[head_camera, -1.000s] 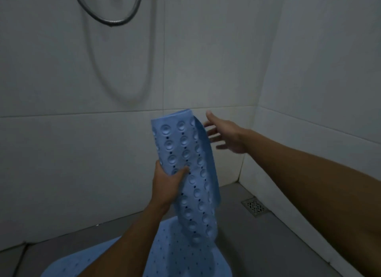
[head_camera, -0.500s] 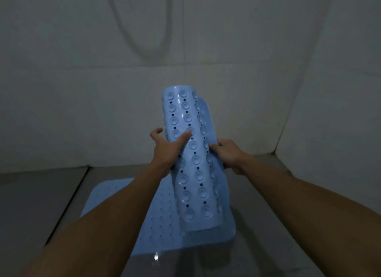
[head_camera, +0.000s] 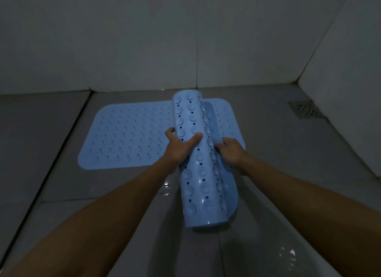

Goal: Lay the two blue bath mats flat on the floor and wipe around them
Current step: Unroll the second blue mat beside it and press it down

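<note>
Dim grey tiled shower floor (head_camera: 61, 184), one flat blue rubber bath mat (head_camera: 127, 136) already down. Second blue suction-cup mat (head_camera: 203, 173) curled up, gripped by left hand (head_camera: 179, 147) and right hand (head_camera: 231, 151).

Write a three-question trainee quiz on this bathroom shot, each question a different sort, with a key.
1. True or false: both hands grip the curled mat.
2. Multiple choice: where is the drain? A) under the flat mat B) on the floor near the right wall C) in the back wall
3. Fill in: the flat mat lies on the ____.

Key: 1. True: the left hand wraps the curl with the thumb on top, and the right hand pinches its free edge. 2. B. 3. Floor.
</note>
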